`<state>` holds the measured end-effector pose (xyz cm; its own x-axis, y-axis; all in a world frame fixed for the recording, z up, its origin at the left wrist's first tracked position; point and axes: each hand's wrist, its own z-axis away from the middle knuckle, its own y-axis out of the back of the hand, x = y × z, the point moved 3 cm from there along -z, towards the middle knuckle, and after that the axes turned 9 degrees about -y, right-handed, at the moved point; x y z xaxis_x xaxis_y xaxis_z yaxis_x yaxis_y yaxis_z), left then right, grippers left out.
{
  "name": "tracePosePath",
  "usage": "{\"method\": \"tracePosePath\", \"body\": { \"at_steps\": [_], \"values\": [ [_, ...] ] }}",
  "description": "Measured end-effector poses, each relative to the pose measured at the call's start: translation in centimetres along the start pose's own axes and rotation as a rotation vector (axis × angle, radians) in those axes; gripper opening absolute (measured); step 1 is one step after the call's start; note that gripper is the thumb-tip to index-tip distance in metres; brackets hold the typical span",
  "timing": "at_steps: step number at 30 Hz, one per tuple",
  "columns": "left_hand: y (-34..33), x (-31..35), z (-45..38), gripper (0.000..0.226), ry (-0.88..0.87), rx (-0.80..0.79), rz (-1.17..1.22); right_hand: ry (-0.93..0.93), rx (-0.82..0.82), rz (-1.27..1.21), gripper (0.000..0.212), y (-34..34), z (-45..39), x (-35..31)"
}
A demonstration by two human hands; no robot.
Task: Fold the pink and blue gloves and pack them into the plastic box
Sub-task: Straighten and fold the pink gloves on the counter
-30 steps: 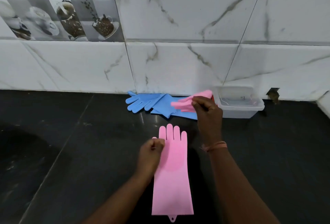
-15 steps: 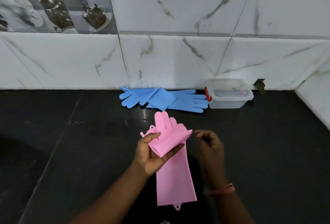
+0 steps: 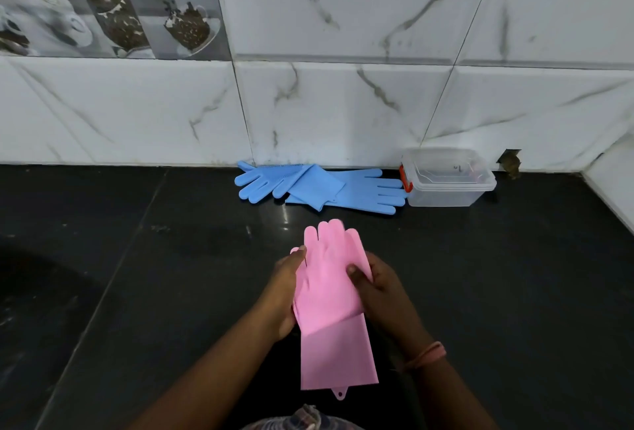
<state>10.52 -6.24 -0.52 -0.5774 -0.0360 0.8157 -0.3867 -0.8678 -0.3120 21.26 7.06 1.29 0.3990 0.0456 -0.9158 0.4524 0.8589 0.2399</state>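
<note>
We find no brand, label or readable writing anywhere; a dark mark inside the box is too small to make out.

Largest before us is the white marble-veined tile wall (image 3: 343,103), with a patterned tile of coffee cups and beans (image 3: 113,0) at upper left. Below it runs the glossy black countertop (image 3: 137,275), speckled with pale dust.

The pink gloves (image 3: 331,295) lie stacked one over the other in front of us, fingers toward the wall, with a small hanging tab at the near cuff. Our left hand (image 3: 284,292) grips their left edge with thumb on top; our right hand (image 3: 380,289) grips the right edge likewise, an orange band (image 3: 425,356) on its wrist.

The blue gloves (image 3: 319,186) lie overlapped against the wall's foot, one showing fine bristles. Just right of them, touching a fingertip, sits the clear plastic box (image 3: 446,179) with an orange latch, lid on.
</note>
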Motion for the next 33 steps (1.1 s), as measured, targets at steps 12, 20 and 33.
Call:
{"method": "tracePosePath", "body": {
  "at_steps": [12, 20, 33],
  "values": [
    [-0.6, 0.5, 2.6, 0.057, 0.039, -0.387, 0.191, 0.144, 0.339, -0.230, 0.016, 0.2, 0.4, -2.9],
    [0.9, -4.6, 0.7, 0.033, 0.073, 0.001, -0.284, -0.241, 0.075, 0.112, 0.054, -1.0, -1.5, 6.1],
    [0.3, -3.1, -1.3, 0.058, -0.078, -0.186, 0.254, -0.205, -0.097, -0.420, 0.033, -0.4, -3.8, 3.7]
  ]
}}
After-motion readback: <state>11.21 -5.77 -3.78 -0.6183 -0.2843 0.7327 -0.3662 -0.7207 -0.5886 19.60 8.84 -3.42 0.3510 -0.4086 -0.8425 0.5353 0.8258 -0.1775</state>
